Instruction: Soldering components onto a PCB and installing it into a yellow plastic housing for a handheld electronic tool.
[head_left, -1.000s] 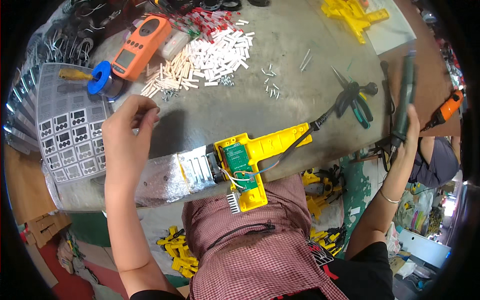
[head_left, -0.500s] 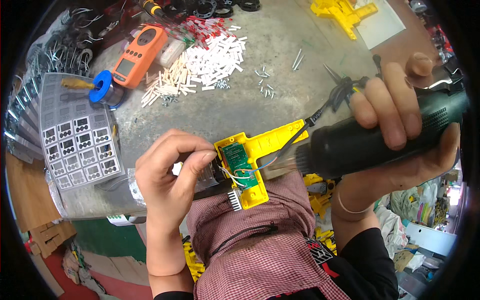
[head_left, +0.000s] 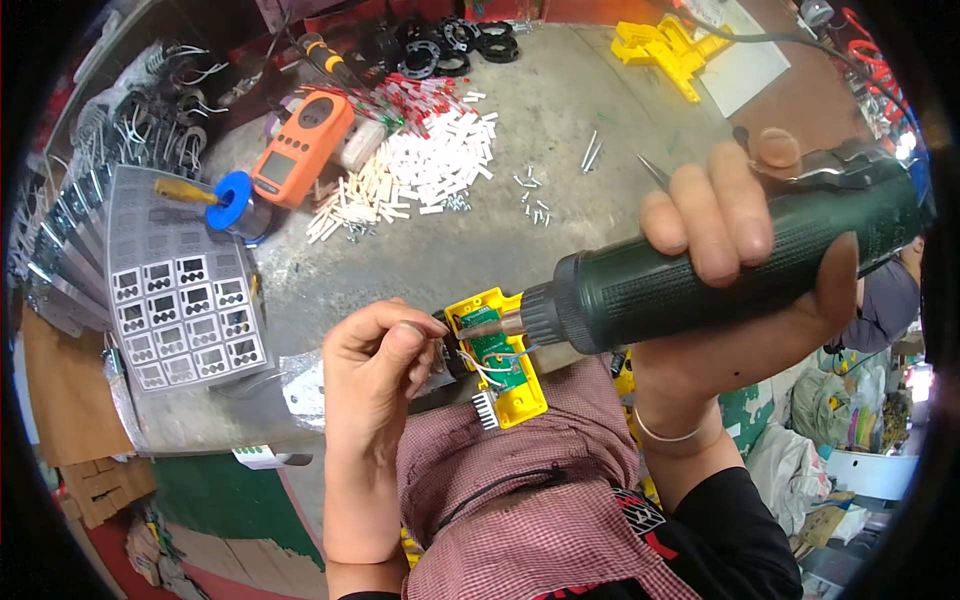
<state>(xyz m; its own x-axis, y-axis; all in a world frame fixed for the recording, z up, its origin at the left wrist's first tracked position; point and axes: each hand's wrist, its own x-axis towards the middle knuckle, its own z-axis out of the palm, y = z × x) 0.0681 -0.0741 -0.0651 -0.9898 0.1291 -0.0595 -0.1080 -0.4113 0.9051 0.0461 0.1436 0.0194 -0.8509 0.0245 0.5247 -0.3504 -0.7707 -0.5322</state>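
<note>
A dark green powered screwdriver (head_left: 640, 300) lies nearly level in my right hand (head_left: 720, 215), whose fingers wrap round its barrel. Its metal bit points left, across a yellow plastic housing (head_left: 522, 405) at the bench edge above my lap. Inside that shell sits a green circuit board (head_left: 510, 378) with white and blue wires. White pins (head_left: 485, 410) stick out from the housing's lower left. My left hand (head_left: 375, 365) is closed in a pinch at the housing's left edge, close to the bit's tip; what the fingertips grip is too small to make out.
Behind lie piles of white sleeves (head_left: 440, 160), loose screws (head_left: 535, 205) and an orange multimeter (head_left: 300, 150). A solder spool (head_left: 235, 205) rests near a sticker sheet (head_left: 185, 300) on the left. Another yellow housing (head_left: 675, 55) and black rings (head_left: 450, 45) are at the back.
The screwdriver has moved left and its bit now reaches over the housing to my left fingertips, covering the housing's upper right arm. My left hand keeps its pinch.
</note>
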